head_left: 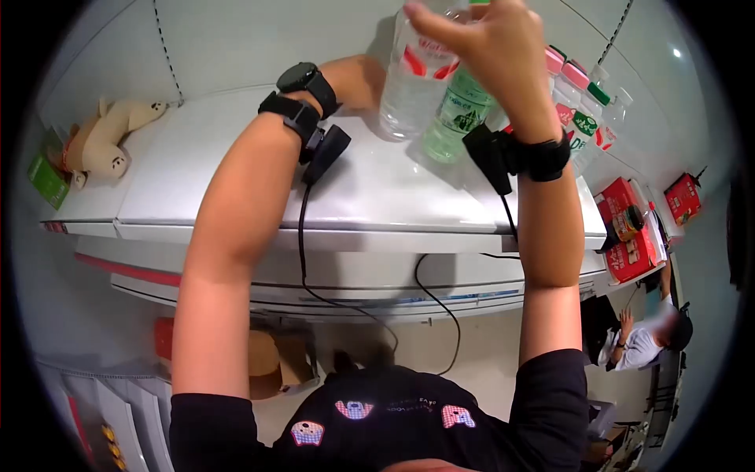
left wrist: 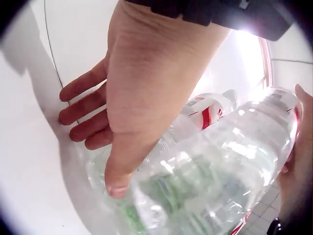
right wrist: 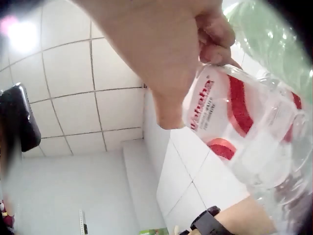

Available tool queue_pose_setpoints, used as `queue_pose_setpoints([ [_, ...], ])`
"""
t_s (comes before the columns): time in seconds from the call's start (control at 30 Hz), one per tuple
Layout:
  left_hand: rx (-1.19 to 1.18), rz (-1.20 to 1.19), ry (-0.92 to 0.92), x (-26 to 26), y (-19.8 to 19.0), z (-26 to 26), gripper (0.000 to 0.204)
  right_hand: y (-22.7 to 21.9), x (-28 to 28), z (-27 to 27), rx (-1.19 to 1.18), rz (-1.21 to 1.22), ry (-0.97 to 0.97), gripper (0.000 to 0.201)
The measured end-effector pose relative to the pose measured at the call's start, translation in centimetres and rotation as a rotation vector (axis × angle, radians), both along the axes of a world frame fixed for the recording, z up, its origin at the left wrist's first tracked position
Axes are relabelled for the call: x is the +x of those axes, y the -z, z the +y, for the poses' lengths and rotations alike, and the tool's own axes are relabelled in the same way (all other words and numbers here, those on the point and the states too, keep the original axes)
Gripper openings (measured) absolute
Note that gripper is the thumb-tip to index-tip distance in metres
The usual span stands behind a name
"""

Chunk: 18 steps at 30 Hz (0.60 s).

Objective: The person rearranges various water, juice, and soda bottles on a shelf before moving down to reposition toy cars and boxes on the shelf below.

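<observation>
Between the right hand [head_left: 503, 47]'s thumb and curled fingers sits a clear bottle [head_left: 403, 102]; beside it, the left hand [left wrist: 142, 93] extends straight fingers.

A white shelf [head_left: 189, 169] carries a beige plush toy [head_left: 104, 141] and a green packet [head_left: 49, 179] towards its left end, upright bottles [head_left: 447, 141] towards its right.

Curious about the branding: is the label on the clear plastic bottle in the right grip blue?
No, the label on the clear plastic bottle is white and red in the right wrist view.

Black wristbands [head_left: 545, 161] accompany a black, cartoon-printed shirt [head_left: 385, 433].
</observation>
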<state>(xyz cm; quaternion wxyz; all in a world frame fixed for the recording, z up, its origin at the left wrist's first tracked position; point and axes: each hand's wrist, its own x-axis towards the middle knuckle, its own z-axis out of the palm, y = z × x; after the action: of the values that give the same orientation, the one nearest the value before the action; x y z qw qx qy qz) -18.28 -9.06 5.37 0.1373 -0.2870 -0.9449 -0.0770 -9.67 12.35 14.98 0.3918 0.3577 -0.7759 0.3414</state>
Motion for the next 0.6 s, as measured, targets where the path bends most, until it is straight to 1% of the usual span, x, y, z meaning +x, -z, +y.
queue_pose_setpoints([
  [0.03,0.045,-0.074,-0.058,0.3,-0.1,0.1,0.031,0.5,-0.6,-0.2,-0.011,0.002,-0.001,0.049],
  [0.07,0.037,-0.074,-0.06,0.6,-0.1,0.1,0.031,1.2,-1.3,-0.4,0.007,0.166,0.014,0.053],
  [0.1,0.095,-0.101,-0.063,0.7,-0.1,0.0,0.03,1.4,-1.5,-0.6,0.028,0.329,0.031,0.058],
  [0.13,0.156,-0.133,-0.062,0.8,0.1,0.0,0.029,1.7,-1.4,-0.6,0.026,0.322,0.036,0.058],
  [0.17,0.153,-0.139,-0.058,0.8,-0.1,0.0,0.029,1.8,-1.0,-0.6,0.028,0.349,0.056,0.059],
  [0.23,-0.001,-0.23,-0.172,0.9,-0.6,0.2,0.031,1.8,-0.1,-0.6,0.03,0.366,0.083,0.061],
  [0.3,0.026,-0.24,-0.178,1.2,-0.4,0.5,0.033,1.9,0.5,-0.7,0.116,0.087,0.235,0.06],
  [0.33,0.059,-0.24,-0.191,1.3,-0.4,0.4,0.034,2.2,0.0,-0.6,0.112,0.084,0.238,0.06],
  [0.4,0.031,-0.231,-0.176,1.4,-0.6,0.4,0.034,2.8,-1.2,-0.5,0.136,0.403,0.22,0.061],
  [0.47,0.003,-0.221,-0.162,1.4,-0.8,0.3,0.034,3.1,-0.8,-0.4,0.134,0.411,0.227,0.062],
  [0.53,0.0,-0.184,-0.158,0.9,-0.2,0.2,0.033,3.2,-0.6,-0.3,0.131,0.418,0.233,0.063],
  [0.6,-0.007,-0.201,-0.174,0.6,0.2,0.1,0.034,3.4,-0.7,-0.1,0.113,0.446,0.159,0.068],
])
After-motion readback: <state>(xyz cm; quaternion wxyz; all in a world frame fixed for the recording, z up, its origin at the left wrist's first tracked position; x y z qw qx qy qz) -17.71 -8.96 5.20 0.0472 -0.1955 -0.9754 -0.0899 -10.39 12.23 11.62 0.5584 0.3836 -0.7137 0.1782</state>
